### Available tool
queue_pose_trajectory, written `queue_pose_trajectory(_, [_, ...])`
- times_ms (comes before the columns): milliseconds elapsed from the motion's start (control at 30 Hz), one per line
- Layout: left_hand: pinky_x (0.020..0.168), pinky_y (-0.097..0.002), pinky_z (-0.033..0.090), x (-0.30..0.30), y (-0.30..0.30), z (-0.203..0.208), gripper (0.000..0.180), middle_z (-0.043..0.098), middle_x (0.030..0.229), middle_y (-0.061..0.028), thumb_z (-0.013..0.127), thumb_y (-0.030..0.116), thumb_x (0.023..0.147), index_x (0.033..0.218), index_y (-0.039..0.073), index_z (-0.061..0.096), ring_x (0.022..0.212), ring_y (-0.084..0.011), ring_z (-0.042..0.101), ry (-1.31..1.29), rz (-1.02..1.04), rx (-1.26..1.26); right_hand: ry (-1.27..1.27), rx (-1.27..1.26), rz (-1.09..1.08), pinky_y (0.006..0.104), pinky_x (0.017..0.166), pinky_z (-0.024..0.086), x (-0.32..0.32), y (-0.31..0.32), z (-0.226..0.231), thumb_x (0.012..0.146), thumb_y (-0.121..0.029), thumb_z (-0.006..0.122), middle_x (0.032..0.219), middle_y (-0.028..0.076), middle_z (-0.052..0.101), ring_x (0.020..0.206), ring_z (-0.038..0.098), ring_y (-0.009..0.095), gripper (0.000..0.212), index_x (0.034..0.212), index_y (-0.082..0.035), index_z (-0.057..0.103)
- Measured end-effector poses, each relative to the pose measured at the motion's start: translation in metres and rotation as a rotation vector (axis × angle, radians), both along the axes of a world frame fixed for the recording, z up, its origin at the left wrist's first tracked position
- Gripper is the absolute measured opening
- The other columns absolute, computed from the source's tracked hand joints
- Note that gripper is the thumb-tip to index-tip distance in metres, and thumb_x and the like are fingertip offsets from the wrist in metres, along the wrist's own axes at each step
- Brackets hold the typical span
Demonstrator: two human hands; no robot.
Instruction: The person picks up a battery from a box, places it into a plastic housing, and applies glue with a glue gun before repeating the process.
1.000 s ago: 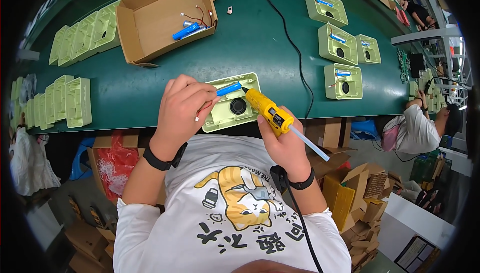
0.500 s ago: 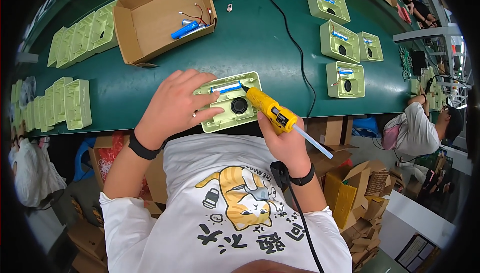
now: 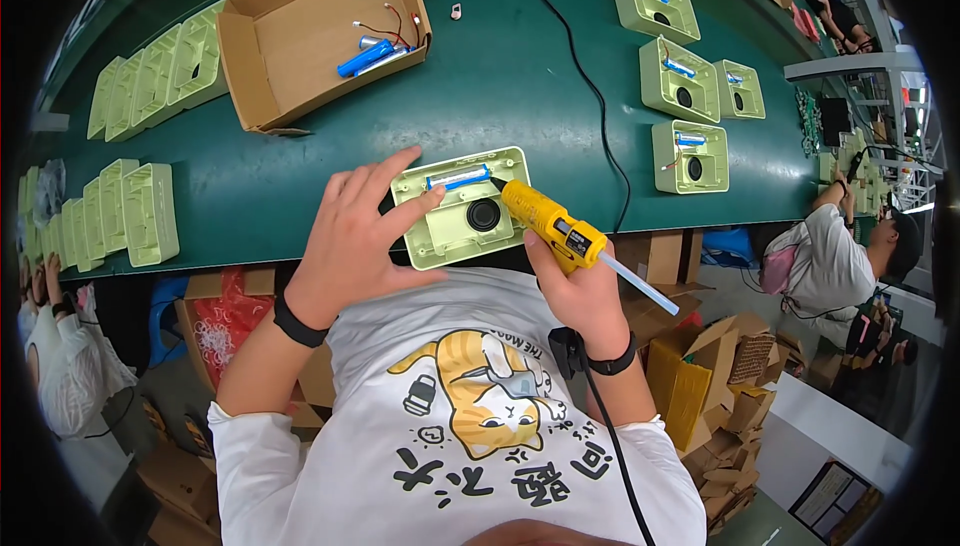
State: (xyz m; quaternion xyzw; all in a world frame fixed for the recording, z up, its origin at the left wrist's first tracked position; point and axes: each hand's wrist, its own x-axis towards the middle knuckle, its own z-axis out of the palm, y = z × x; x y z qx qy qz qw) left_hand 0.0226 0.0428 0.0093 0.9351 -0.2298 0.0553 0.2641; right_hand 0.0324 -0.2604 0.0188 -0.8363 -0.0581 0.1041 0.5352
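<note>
A pale green plastic housing (image 3: 437, 238) lies open side up at the table's front edge, a round black speaker (image 3: 483, 214) inside it. Along its far side sits a blue cylindrical battery (image 3: 458, 179). My left hand (image 3: 365, 231) is open with fingers spread at the housing's left side; one fingertip rests on or just over the battery's left end. My right hand (image 3: 583, 291) grips a yellow hot glue gun (image 3: 540, 214), a translucent glue stick (image 3: 640, 284) poking out of its back. The gun's dark nozzle is at the battery's right end; any glue there is too small to make out.
A cardboard box (image 3: 243, 76) holding blue batteries with wires stands at the far left. Green housings (image 3: 150, 214) line the table's left side. Several housings with batteries (image 3: 690, 158) stand at the right. A black cable (image 3: 575, 46) crosses the green tabletop. Other people sit at both sides.
My left hand has loosened, its fingers spreading and drawing back off the housing's lower left. The housing and glue gun have shifted slightly right in the picture, the nozzle still beside the battery's end.
</note>
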Motion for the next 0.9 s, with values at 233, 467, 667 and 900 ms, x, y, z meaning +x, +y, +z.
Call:
queue_pose_trajectory(233, [0.109, -0.0502, 0.049, -0.008, -0.006, -0.020, 0.082, 0.063, 0.159, -0.0179, 0.104, 0.041, 0.068, 0.143, 0.021, 0.079, 0.132, -0.0398, 0.065, -0.063, 0.100, -0.029, -0.053, -0.160, 0.068, 0.0288, 0.064, 0.050, 0.003, 0.000, 0.009, 0.107, -0.009, 0.079, 0.084, 0.002, 0.076, 0.070, 0.062, 0.008, 0.025, 0.126, 0.006, 0.077])
queue_pose_trajectory(467, [0.106, -0.0497, 0.054, -0.023, -0.020, -0.022, 0.070, 0.066, 0.156, -0.0174, 0.104, 0.029, 0.064, 0.129, 0.020, 0.080, 0.131, -0.0401, 0.068, -0.092, 0.157, -0.264, -0.079, -0.085, 0.139, 0.0307, 0.064, 0.049, -0.009, -0.013, 0.028, 0.104, -0.006, 0.078, 0.086, 0.006, 0.070, 0.070, 0.060, 0.013, 0.014, 0.113, 0.005, 0.075])
queue_pose_trajectory(667, [0.106, -0.0489, 0.056, -0.028, -0.035, -0.017, 0.066, 0.064, 0.159, -0.0177, 0.105, 0.023, 0.061, 0.122, 0.020, 0.079, 0.135, -0.0413, 0.069, -0.199, 0.131, -0.369, -0.269, -0.045, 0.239, 0.0351, 0.063, 0.045, -0.006, 0.001, 0.036, 0.098, -0.001, 0.079, 0.087, 0.010, 0.063, 0.067, 0.056, 0.022, 0.009, 0.104, 0.003, 0.072])
queue_pose_trajectory(900, [0.105, -0.0480, 0.057, -0.027, -0.042, -0.017, 0.066, 0.062, 0.164, -0.0180, 0.105, 0.025, 0.065, 0.126, 0.024, 0.080, 0.137, -0.0410, 0.068, -0.281, 0.087, -0.363, -0.239, 0.021, 0.262, 0.0371, 0.061, 0.043, -0.012, 0.003, 0.041, 0.094, 0.001, 0.079, 0.082, 0.011, 0.062, 0.066, 0.054, 0.026, 0.009, 0.101, 0.002, 0.074])
